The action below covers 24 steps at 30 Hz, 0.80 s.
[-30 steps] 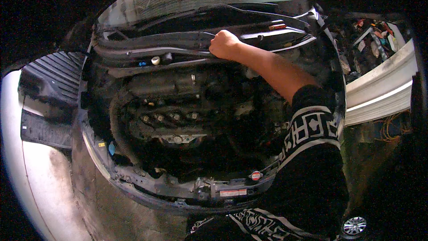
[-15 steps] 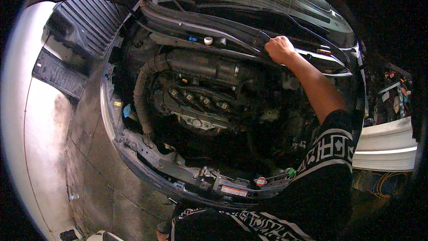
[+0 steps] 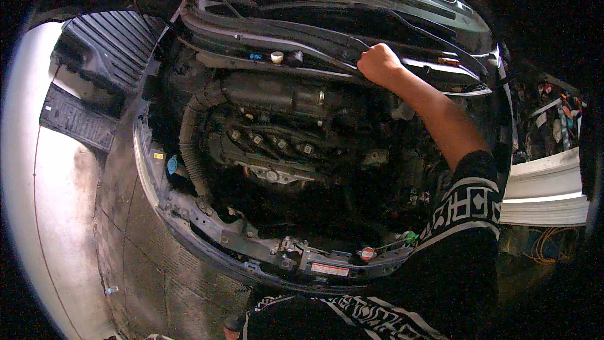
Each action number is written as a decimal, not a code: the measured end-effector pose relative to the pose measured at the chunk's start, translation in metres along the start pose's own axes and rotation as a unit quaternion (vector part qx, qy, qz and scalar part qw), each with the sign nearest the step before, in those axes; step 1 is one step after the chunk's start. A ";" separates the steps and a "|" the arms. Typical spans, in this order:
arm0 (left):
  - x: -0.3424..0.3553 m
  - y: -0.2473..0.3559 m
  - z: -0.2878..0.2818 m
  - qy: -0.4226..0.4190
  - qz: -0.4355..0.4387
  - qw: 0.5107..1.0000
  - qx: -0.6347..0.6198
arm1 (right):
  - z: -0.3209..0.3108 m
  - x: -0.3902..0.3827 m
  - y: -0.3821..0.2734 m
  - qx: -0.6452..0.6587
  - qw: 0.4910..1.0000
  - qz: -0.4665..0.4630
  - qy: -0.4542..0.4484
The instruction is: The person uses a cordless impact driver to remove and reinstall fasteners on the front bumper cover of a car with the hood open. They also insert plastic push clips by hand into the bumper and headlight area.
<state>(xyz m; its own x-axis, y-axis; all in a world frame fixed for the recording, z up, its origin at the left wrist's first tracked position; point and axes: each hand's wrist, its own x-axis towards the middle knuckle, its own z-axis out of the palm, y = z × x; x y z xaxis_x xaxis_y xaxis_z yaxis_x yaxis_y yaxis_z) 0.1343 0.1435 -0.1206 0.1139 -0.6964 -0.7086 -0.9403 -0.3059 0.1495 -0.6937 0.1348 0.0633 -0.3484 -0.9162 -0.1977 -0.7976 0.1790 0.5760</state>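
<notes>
My right hand (image 3: 381, 65) is closed in a fist at the dark cowl panel (image 3: 308, 33), below the windshield of a car with its hood up. A thin dark piece slants into the fist from its upper left. Whatever the fingers hold is hidden by the hand. Below stretches the engine (image 3: 270, 145), with a ribbed air hose (image 3: 192, 129) curving down its left side. Left of the fist, a white round cap (image 3: 277, 57) sits along the cowl edge. Of my left arm (image 3: 231, 334), only a bit of skin shows at the lower edge; its hand is out of the picture.
Across the front runs the car's front crossmember (image 3: 251, 239), with a radiator cap (image 3: 367, 254) on it. A blue cap (image 3: 172, 164) stands at the left. Dark plastic panels (image 3: 78, 116) lie beyond the left fender. White ribbed bodywork (image 3: 544, 179) and coiled cable (image 3: 550, 245) are at right.
The whole view has shifted slightly, so the engine bay appears farther left. My right hand stays closed at the same stretch of the cowl.
</notes>
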 end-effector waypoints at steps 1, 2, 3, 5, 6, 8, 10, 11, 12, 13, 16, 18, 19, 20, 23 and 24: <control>0.000 -0.001 0.000 0.001 -0.001 1.000 0.000 | -0.003 0.000 0.000 -0.005 1.000 0.001 -0.016; -0.002 -0.003 -0.001 0.001 -0.002 1.000 0.001 | -0.006 0.001 -0.001 -0.006 1.000 -0.004 -0.021; -0.003 -0.005 0.000 0.002 -0.003 1.000 -0.001 | -0.008 0.002 -0.002 -0.007 1.000 -0.010 -0.022; -0.004 -0.009 0.001 0.000 -0.005 1.000 -0.002 | -0.009 0.003 0.000 -0.013 0.999 -0.026 -0.016; -0.004 -0.010 0.002 0.001 -0.008 1.000 -0.005 | -0.008 0.003 0.001 -0.018 0.999 -0.035 -0.012; -0.004 -0.012 0.004 -0.003 -0.010 1.000 -0.007 | -0.003 0.003 0.004 -0.011 0.999 -0.037 -0.006; -0.003 -0.013 0.004 -0.005 -0.011 1.000 -0.005 | 0.004 0.002 0.006 0.013 0.999 -0.035 0.013; -0.002 -0.012 0.003 -0.005 -0.009 1.000 -0.005 | 0.007 0.002 0.007 0.035 0.998 -0.030 0.030; -0.001 -0.012 0.002 -0.005 -0.009 1.000 -0.005 | 0.009 0.002 0.009 0.057 0.997 -0.026 0.049; -0.001 -0.012 0.001 -0.004 -0.010 1.000 -0.004 | 0.012 0.000 0.010 0.075 0.993 -0.021 0.086; -0.002 -0.012 0.000 -0.001 -0.011 1.000 -0.008 | 0.018 -0.009 0.018 0.173 0.963 -0.017 0.208; -0.002 -0.013 0.002 -0.003 -0.014 1.000 -0.013 | 0.021 -0.018 0.018 0.453 0.855 0.011 0.253; -0.001 -0.014 0.003 -0.005 -0.014 1.000 -0.012 | 0.023 -0.024 0.016 0.575 0.774 0.029 0.264; -0.001 -0.014 0.004 -0.007 -0.014 1.000 -0.012 | 0.023 -0.030 0.022 0.748 0.650 0.077 0.111; 0.004 -0.010 0.002 -0.007 -0.008 1.000 -0.007 | 0.025 -0.050 0.022 0.888 0.438 -0.032 0.134; 0.005 -0.008 0.001 -0.005 -0.006 1.000 -0.005 | 0.024 -0.056 0.023 0.897 0.421 -0.032 0.132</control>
<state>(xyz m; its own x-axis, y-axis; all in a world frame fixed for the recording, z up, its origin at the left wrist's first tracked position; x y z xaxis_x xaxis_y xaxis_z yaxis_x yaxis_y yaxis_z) 0.1422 0.1435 -0.1262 0.1223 -0.6865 -0.7167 -0.9359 -0.3202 0.1470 -0.7043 0.1987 0.0679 -0.4206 -0.9050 0.0640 0.0273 -0.0832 -0.9962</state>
